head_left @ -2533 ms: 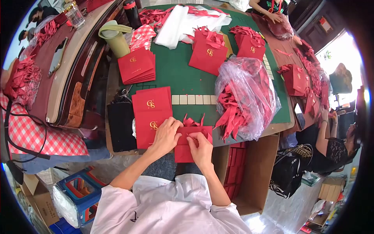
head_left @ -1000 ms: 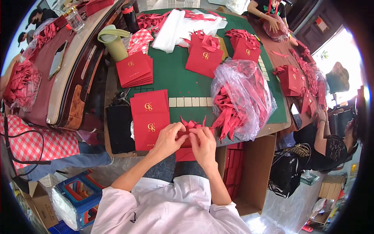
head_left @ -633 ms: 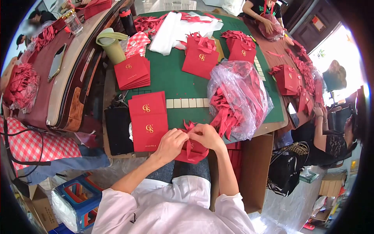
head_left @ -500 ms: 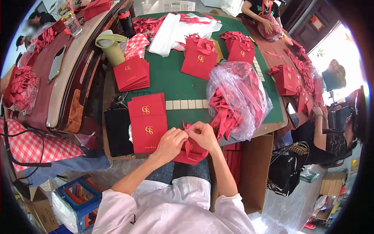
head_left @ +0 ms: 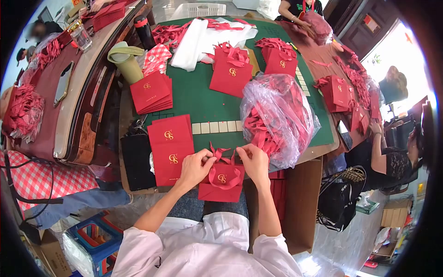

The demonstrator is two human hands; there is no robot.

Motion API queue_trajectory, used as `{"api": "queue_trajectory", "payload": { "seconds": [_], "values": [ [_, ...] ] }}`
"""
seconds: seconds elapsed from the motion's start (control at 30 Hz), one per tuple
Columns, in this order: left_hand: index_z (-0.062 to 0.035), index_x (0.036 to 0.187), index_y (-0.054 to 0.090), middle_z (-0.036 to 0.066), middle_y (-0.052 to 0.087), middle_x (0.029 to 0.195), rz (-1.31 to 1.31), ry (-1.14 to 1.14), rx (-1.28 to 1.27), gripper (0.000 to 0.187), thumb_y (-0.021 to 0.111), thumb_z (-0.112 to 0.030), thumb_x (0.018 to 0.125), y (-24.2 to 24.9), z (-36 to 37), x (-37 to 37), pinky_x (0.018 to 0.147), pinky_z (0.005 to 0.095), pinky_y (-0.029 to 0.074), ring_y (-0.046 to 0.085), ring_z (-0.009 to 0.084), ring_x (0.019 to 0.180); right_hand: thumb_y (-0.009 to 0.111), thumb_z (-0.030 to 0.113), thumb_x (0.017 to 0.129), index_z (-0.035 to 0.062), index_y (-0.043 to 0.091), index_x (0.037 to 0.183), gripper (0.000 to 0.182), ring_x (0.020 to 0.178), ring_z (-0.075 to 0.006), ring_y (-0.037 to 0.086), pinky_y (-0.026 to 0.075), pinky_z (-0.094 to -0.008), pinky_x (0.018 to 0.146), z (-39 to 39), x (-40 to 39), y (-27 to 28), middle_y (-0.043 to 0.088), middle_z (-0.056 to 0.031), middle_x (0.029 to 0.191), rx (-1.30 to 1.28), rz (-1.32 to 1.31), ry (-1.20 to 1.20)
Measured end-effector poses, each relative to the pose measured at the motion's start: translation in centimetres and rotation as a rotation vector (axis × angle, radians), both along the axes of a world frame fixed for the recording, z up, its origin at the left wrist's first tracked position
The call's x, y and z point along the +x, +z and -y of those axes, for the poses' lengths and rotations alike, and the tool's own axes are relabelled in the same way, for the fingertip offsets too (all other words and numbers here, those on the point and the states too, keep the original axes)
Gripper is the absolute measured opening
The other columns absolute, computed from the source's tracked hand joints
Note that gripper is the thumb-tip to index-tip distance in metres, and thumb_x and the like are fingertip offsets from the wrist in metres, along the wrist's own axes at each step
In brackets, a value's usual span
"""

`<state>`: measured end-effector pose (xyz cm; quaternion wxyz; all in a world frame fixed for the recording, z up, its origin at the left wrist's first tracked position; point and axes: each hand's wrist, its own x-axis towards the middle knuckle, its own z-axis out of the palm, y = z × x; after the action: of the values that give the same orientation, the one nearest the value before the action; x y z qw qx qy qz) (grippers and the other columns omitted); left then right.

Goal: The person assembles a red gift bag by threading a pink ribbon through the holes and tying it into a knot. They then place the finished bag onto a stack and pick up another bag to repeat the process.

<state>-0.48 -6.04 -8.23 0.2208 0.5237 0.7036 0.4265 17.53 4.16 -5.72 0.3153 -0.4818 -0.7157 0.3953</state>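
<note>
A small red paper gift bag [head_left: 220,191] with gold lettering sits upright between my hands at the table's near edge. Its red ribbon handle [head_left: 225,185] droops across the front, and more ribbon [head_left: 220,152] sticks up at the top. My left hand [head_left: 196,167] pinches this ribbon at the bag's upper left. At the upper right, thumb and forefinger of my right hand [head_left: 255,165] are closed on the ribbon too; the bit inside the fingertips is mostly hidden. Flat red bags [head_left: 170,138] lie beside my left hand.
A clear plastic sack of red ribbons [head_left: 279,120] lies beyond my right hand. Further back stand bags with ribbons [head_left: 232,71], another bag stack [head_left: 151,92] and a green cup [head_left: 127,64]. Another person's hands [head_left: 307,25] work at the far right.
My hands have moved apart, the right one to the right. The bag now faces me upright with its lettering showing, where before my fingers met over its top.
</note>
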Motion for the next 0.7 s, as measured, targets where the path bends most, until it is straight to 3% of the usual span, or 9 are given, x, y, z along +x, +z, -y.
{"api": "queue_trajectory", "payload": {
  "seconds": [0.07,0.17,0.23,0.3,0.4,0.5,0.7],
  "values": [
    [-0.0063,0.086,0.068,0.006,0.065,0.059,-0.015,0.006,0.016,0.011,0.072,-0.017,0.086,-0.1,0.0,0.1,0.043,0.0301,0.039,0.056,0.0132,0.045,0.073,0.023,0.087,0.0005,0.072,0.089,0.022,0.061,-0.0225,0.067,0.051,-0.0337,0.059,-0.1,0.2,-0.8,0.068,-0.0101,0.067,0.112,0.274,0.036],
    [-0.0061,0.085,0.068,0.007,0.067,0.065,-0.036,-0.002,-0.006,0.013,0.073,-0.018,0.085,0.3,-0.1,0.3,0.045,0.0311,0.041,0.058,0.0149,0.047,0.074,0.028,0.085,0.0012,0.072,0.086,0.026,0.065,-0.0262,0.069,0.052,-0.0355,0.061,0.1,-0.6,-1.3,0.069,-0.0130,0.069,0.078,0.276,0.095],
    [-0.0063,0.082,0.069,0.007,0.066,0.071,-0.112,-0.024,0.055,0.014,0.075,-0.019,0.083,0.2,-0.3,0.3,0.051,0.0338,0.044,0.061,0.0190,0.056,0.073,0.021,0.086,0.0005,0.070,0.086,0.020,0.063,-0.0231,0.068,0.052,-0.0328,0.061,0.1,-0.9,-2.0,0.068,-0.0113,0.068,0.068,0.251,0.104],
    [-0.0064,0.081,0.069,0.007,0.065,0.072,-0.158,-0.032,0.052,0.014,0.075,-0.019,0.081,0.5,-0.4,0.2,0.055,0.0356,0.045,0.061,0.0216,0.062,0.070,0.013,0.087,-0.0002,0.067,0.090,0.014,0.067,-0.0210,0.068,0.052,-0.0332,0.063,0.2,-1.0,-2.2,0.071,-0.0108,0.077,-0.020,0.051,0.128],
    [-0.0066,0.081,0.070,0.007,0.063,0.075,-0.233,-0.071,0.035,0.013,0.076,-0.018,0.079,1.5,-0.7,0.3,0.064,0.0393,0.047,0.059,0.0265,0.073,0.066,0.007,0.090,-0.0018,0.065,0.101,0.014,0.074,-0.0145,0.067,0.051,-0.0295,0.066,0.5,-0.7,-1.8,0.071,-0.0110,0.085,-0.192,-0.152,0.221],
    [-0.0068,0.082,0.071,0.008,0.064,0.078,-0.288,-0.114,0.033,0.013,0.076,-0.018,0.078,2.0,-0.9,0.8,0.070,0.0409,0.047,0.057,0.0286,0.078,0.065,0.007,0.092,-0.0020,0.065,0.109,0.019,0.080,-0.0132,0.066,0.052,-0.0292,0.070,1.1,-0.7,-2.4,0.071,-0.0114,0.090,-0.195,-0.289,0.282],
    [-0.0075,0.083,0.072,0.007,0.062,0.078,-0.349,-0.131,0.056,0.012,0.076,-0.018,0.077,2.1,-1.3,1.2,0.074,0.0401,0.046,0.056,0.0278,0.081,0.065,0.006,0.092,-0.0047,0.067,0.106,0.018,0.081,-0.0137,0.067,0.052,-0.0276,0.072,1.3,-0.8,-3.0,0.071,-0.0123,0.091,-0.130,-0.229,0.263]
  ]
}}
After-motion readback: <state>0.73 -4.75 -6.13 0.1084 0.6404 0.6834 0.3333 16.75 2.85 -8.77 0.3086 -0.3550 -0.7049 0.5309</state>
